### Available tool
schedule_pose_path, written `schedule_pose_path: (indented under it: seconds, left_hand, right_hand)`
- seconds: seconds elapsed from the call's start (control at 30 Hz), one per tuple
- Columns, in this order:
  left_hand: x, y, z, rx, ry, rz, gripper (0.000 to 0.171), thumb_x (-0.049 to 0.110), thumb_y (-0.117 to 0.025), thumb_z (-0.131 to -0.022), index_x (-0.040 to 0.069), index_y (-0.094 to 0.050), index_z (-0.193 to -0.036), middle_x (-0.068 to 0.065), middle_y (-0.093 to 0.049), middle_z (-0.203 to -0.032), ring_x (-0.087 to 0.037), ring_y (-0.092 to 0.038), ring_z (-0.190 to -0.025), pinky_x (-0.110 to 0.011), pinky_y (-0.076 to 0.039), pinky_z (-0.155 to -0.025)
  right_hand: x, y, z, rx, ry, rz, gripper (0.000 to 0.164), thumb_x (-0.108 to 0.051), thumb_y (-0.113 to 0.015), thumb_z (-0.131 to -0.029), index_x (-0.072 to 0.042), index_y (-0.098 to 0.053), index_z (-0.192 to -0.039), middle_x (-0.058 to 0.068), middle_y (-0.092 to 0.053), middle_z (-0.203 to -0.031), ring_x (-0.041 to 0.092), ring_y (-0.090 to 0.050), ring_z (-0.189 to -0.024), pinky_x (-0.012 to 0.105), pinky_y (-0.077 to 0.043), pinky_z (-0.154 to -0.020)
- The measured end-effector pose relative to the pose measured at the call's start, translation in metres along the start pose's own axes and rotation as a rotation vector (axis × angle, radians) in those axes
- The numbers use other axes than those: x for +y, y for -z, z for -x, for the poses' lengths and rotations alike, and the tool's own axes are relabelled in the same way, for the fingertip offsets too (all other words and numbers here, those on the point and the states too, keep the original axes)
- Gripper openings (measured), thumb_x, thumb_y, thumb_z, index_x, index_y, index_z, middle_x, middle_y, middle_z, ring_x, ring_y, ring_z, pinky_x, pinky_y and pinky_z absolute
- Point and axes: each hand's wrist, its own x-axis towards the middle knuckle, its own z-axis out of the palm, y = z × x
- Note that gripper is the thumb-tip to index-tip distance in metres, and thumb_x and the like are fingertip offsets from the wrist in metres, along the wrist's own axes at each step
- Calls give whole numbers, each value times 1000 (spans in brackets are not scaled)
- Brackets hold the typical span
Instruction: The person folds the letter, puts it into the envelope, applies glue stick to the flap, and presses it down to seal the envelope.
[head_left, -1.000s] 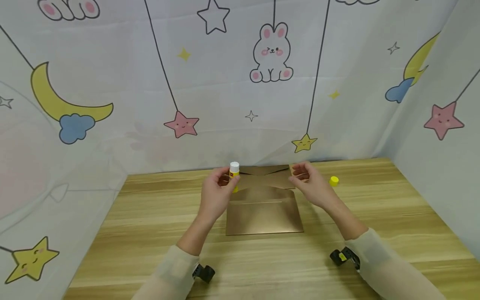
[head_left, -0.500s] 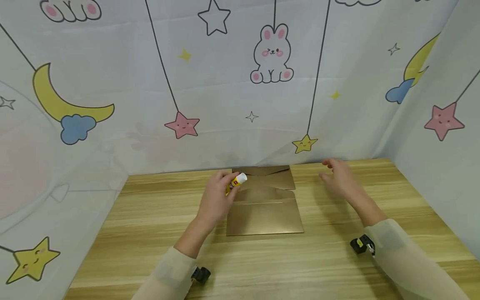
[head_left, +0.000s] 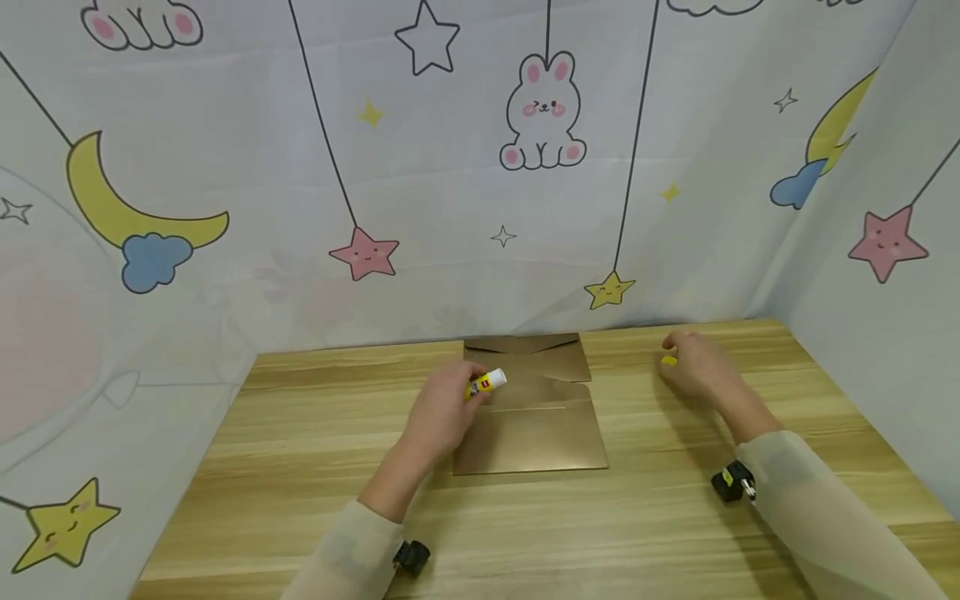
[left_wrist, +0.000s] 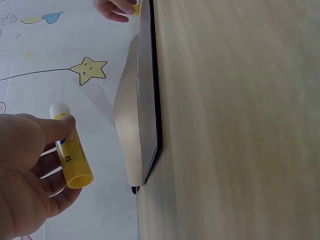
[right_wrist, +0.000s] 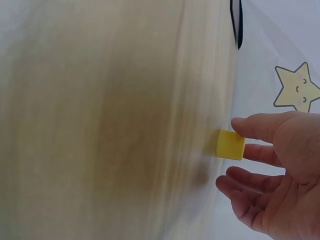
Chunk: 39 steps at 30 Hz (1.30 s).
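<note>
My left hand point(head_left: 442, 404) pinches a yellow glue stick point(head_left: 480, 385) between thumb and fingers, tilted, its white end pointing right. In the left wrist view the glue stick point(left_wrist: 74, 157) hangs above the table, its yellow base downward. Below that hand, a bronze envelope point(head_left: 529, 437) lies with its flap raised toward the back. At the far right my right hand point(head_left: 701, 365) has thumb and fingers around the small yellow cap point(right_wrist: 230, 145), which stands on the table. The thumb tip overlaps the cap's edge in the right wrist view, and the index finger is partly hidden behind it.
A second bronze envelope point(head_left: 558, 358) lies behind the first, near the table's back edge. The wood-grain table point(head_left: 315, 467) meets a printed cloth backdrop point(head_left: 450, 183) at the back, and a side cloth point(head_left: 862, 333) hangs along the right.
My right hand has moved right, from beside the rear envelope to the yellow cap. The glue stick in my left hand has tipped from upright to slanting right and come lower over the envelope.
</note>
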Motion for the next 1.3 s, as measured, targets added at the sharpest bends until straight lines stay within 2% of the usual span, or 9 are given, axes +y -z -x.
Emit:
schedule_pose_path:
  seconds: [0.17, 0.3, 0.53, 0.7, 0.87, 1.03, 1.3]
  left_hand:
    - [0, -4, 4, -20, 3, -4, 28, 5, -85, -91, 1, -72, -115, -8, -71, -108, -25, -67, -98, -40, -59, -85]
    - [-2, -7, 4, -15, -16, -12, 29, 4, -84, -91, 0, -72, -117, -9, -71, -110, -24, -66, -99, -37, -59, -85]
    - [-1, -9, 6, -14, -14, -12, 30, 1, -85, -90, 0, -72, -118, -7, -71, -109, -23, -65, -98, -35, -58, -83]
    - [1, -8, 7, -17, -14, -14, 30, 2, -84, -91, 0, -71, -119, -9, -71, -111, -24, -66, -99, -35, -58, -83]
    - [2, -9, 7, -5, -28, -17, 29, 1, -82, -93, 0, -72, -119, -9, -71, -111, -25, -66, -101, -38, -58, -86]
    - [4, -10, 8, -17, -22, -10, 29, 1, -81, -93, 0, -72, -120, -9, -71, -111, -25, -65, -101, -39, -57, -88]
    - [8, -10, 8, -39, -21, -16, 28, 4, -81, -94, 1, -72, -120, -8, -70, -111, -24, -65, -101, -39, -56, -88]
  right_hand:
    - [1, -3, -1, 14, 30, 9, 37, -15, -69, -101, 12, -63, -125, 35, -63, -125, 53, -61, -114, 64, -51, -94]
    - [-1, -4, -1, 10, 34, 6, 30, -10, -69, -100, 11, -64, -121, 35, -65, -123, 52, -62, -112, 64, -52, -93]
    - [-16, 0, 0, 25, 29, -49, 36, -9, -65, -102, 14, -61, -130, 35, -62, -131, 53, -59, -120, 65, -49, -101]
    - [-44, 4, 6, 58, 42, -154, 38, -13, -64, -104, 11, -60, -133, 31, -65, -128, 45, -63, -113, 60, -53, -94]
    - [-73, 2, 13, 87, 109, -312, 34, -17, -69, -104, 4, -64, -131, 19, -69, -120, 34, -66, -106, 47, -57, -85]
    - [-96, -10, 15, 86, 192, -479, 31, -12, -71, -102, 2, -65, -129, 15, -70, -118, 30, -69, -104, 36, -60, -81]
    - [-129, -30, 19, 67, 284, -614, 25, -4, -73, -98, -2, -69, -122, 10, -72, -110, 24, -69, -95, 28, -59, -74]
